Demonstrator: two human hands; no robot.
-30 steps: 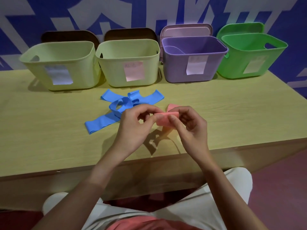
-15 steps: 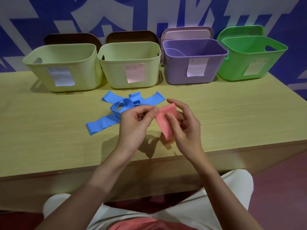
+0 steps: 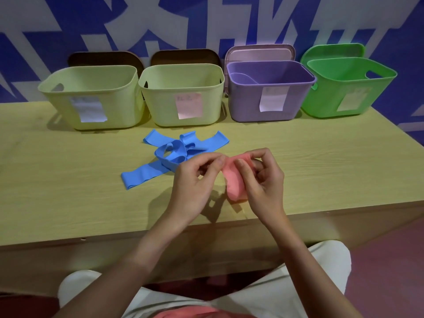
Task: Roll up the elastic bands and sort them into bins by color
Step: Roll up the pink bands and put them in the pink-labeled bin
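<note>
— What am I holding?

— I'm pinching the pink band [image 3: 234, 180] between my left hand [image 3: 195, 180] and right hand [image 3: 261, 177], both curled on it just above the bench [image 3: 321, 168], probably to keep the roll tight.

— Room?

— Blue bands [image 3: 174, 154] are lying just beyond my left hand; bins [image 3: 181, 92] are standing farther out, bare bench to the right.

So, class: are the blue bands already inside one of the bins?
No, the blue bands lie in a loose tangle on the table, in front of the two yellow bins, not inside any of them.
</note>
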